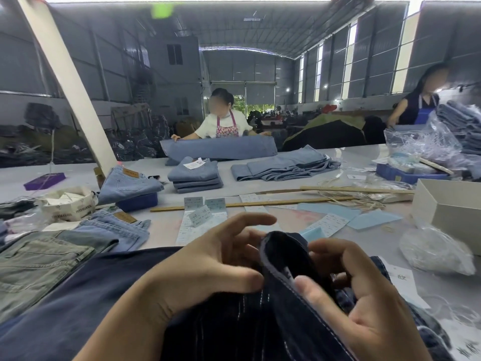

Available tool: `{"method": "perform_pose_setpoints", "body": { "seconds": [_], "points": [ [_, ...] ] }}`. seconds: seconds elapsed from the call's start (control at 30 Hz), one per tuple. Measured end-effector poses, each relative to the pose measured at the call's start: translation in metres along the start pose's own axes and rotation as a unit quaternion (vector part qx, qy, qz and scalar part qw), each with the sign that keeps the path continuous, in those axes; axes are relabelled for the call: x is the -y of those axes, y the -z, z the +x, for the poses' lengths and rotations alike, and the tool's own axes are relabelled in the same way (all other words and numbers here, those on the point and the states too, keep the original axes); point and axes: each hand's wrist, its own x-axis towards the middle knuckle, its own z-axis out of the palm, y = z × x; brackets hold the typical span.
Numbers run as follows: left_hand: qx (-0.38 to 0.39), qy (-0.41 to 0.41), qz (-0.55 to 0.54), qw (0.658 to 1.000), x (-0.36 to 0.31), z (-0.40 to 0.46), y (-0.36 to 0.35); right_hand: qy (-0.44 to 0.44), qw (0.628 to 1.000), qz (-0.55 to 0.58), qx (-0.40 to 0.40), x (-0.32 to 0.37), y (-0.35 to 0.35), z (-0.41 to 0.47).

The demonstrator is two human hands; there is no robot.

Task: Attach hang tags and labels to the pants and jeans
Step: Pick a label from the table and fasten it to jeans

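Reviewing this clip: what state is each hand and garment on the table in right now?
left hand: thumb pressing the dark fabric, fingers spread.
right hand: grips the waistband.
dark jeans: waistband lifted, bunched.
light jeans stack: folded, tagged.
green pants: lying flat.
white box: open.

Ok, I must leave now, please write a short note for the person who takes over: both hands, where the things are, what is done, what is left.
Left hand: thumb pinches the dark jeans at the raised waistband.
Right hand: curled round the same waistband from the other side.
Paper labels lie on the table just beyond the hands; folded light jeans further back, the top pair showing a tag.
Done: no tag visible on the dark jeans.
Left: attach the tag and label, then the olive pants and jeans at left.
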Motion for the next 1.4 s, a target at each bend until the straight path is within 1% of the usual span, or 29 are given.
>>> {"method": "perform_pose_setpoints", "body": {
  "seconds": [0.03,0.1,0.17,0.23,0.3,0.37,0.47,0.5,0.53,0.6,0.63,0.67,0.7,0.73,0.77,0.83,0.9,0.93,0.97,1.0,1.03,1.1,1.2,1.27,1.33,1.4],
  "points": [
    [-0.009,0.003,0.037,0.999,0.001,0.001,-0.005,-0.024,0.999,0.025,0.002,0.002,0.001,0.0],
    [-0.038,-0.003,0.13,0.991,0.003,0.006,-0.017,-0.055,0.996,0.053,0.034,0.006,0.007,0.005],
    [-0.065,-0.004,0.22,0.973,0.003,0.009,-0.027,-0.065,0.995,0.027,0.075,0.008,0.014,0.011],
    [-0.071,0.011,0.271,0.96,-0.003,0.009,-0.033,-0.079,0.991,-0.009,0.107,0.01,0.021,0.018],
    [-0.051,0.038,0.308,0.949,-0.013,0.009,-0.035,-0.089,0.986,-0.038,0.138,0.012,0.03,0.028],
    [-0.021,0.069,0.357,0.931,-0.027,0.012,-0.037,-0.088,0.975,-0.077,0.191,0.01,0.039,0.039],
    [0.042,0.111,0.435,0.892,-0.048,0.026,-0.037,-0.09,0.937,-0.132,0.312,0.009,0.047,0.056],
    [0.063,0.126,0.452,0.881,-0.053,0.033,-0.034,-0.09,0.926,-0.14,0.34,0.008,0.048,0.06],
    [0.083,0.143,0.457,0.874,-0.057,0.041,-0.03,-0.091,0.918,-0.143,0.36,0.008,0.049,0.065],
    [0.113,0.187,0.429,0.876,-0.061,0.059,-0.019,-0.092,0.902,-0.144,0.397,0.006,0.049,0.075],
    [0.116,0.213,0.413,0.878,-0.061,0.067,-0.01,-0.094,0.893,-0.151,0.414,0.005,0.049,0.08],
    [0.108,0.237,0.414,0.872,-0.06,0.075,0.001,-0.099,0.884,-0.159,0.428,0.005,0.047,0.085],
    [0.093,0.262,0.436,0.856,-0.058,0.079,0.015,-0.102,0.875,-0.17,0.443,0.005,0.046,0.09],
    [0.076,0.287,0.476,0.828,-0.054,0.083,0.03,-0.101,0.865,-0.182,0.456,0.005,0.044,0.096],
    [0.059,0.315,0.525,0.789,-0.049,0.083,0.047,-0.098,0.856,-0.198,0.468,0.004,0.043,0.102],
    [0.038,0.384,0.609,0.692,-0.036,0.08,0.08,-0.093,0.841,-0.22,0.485,0.005,0.038,0.116],
    [0.028,0.454,0.656,0.603,-0.023,0.074,0.106,-0.093,0.84,-0.223,0.486,0.005,0.028,0.134],
    [0.025,0.477,0.67,0.568,-0.016,0.071,0.116,-0.094,0.845,-0.215,0.48,0.004,0.019,0.145],
    [0.023,0.494,0.678,0.544,-0.01,0.07,0.125,-0.097,0.851,-0.211,0.472,0.001,0.007,0.157],
    [0.024,0.503,0.681,0.532,-0.004,0.07,0.132,-0.102,0.853,-0.213,0.465,-0.002,-0.008,0.169],
    [0.029,0.505,0.681,0.529,0.002,0.072,0.137,-0.105,0.851,-0.222,0.464,-0.006,-0.025,0.18],
    [0.05,0.507,0.675,0.534,0.017,0.078,0.146,-0.105,0.836,-0.257,0.473,-0.017,-0.063,0.197],
    [0.078,0.518,0.652,0.548,0.042,0.091,0.161,-0.07,0.79,-0.339,0.506,-0.039,-0.123,0.214],
    [0.085,0.514,0.65,0.554,0.059,0.097,0.175,-0.044,0.767,-0.392,0.506,-0.056,-0.158,0.226],
    [0.07,0.497,0.655,0.565,0.078,0.101,0.193,-0.028,0.763,-0.412,0.497,-0.071,-0.187,0.237],
    [0.027,0.471,0.653,0.593,0.1,0.1,0.212,-0.013,0.776,-0.419,0.471,-0.086,-0.211,0.242]
  ]
}}
